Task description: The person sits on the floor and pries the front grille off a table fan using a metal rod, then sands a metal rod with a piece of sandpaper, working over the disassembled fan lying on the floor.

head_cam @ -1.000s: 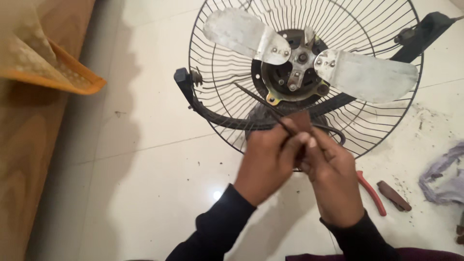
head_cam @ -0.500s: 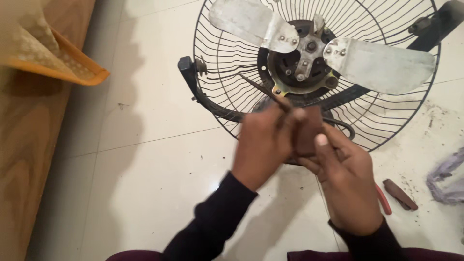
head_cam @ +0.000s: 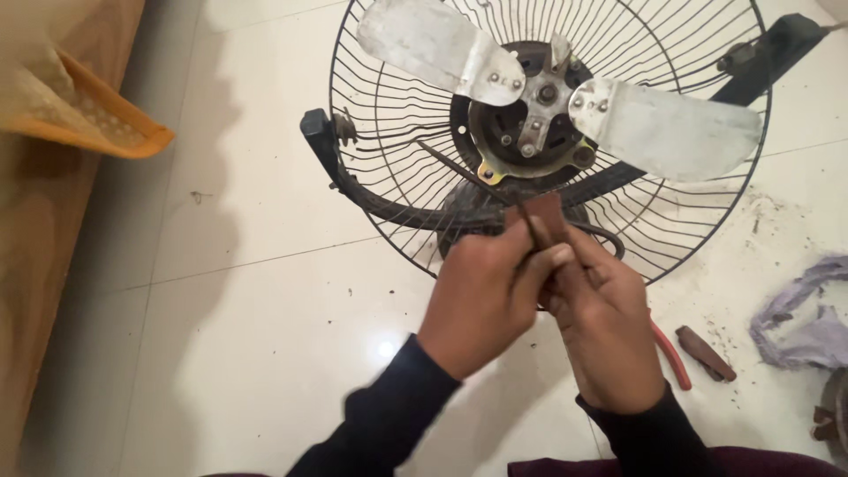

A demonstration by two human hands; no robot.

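Note:
A table fan (head_cam: pixel 442 132) lies on the white tiled floor, with its wire guard facing up and two bare metal blades (head_cam: pixel 671 128) on the hub (head_cam: pixel 530 124). My left hand (head_cam: pixel 481 305) pinches a thin dark rod-like tool (head_cam: pixel 464 172) whose tip points up-left over the guard, near the hub. My right hand (head_cam: pixel 605 331) holds a small flat brown piece (head_cam: pixel 545 219) against the tool, just below the fan's motor. Both hands touch each other over the guard's lower rim.
Red-handled pliers (head_cam: pixel 673 358) and a small brown block (head_cam: pixel 705 353) lie on the floor right of my right hand. A grey-purple rag (head_cam: pixel 808 322) is at the far right. An orange cloth (head_cam: pixel 97 119) hangs over wooden furniture (head_cam: pixel 35 283) on the left.
The fan has shifted slightly in the view as my head moved. Both hands stay together on the tool and brown piece, with only small shifts of the fingers.

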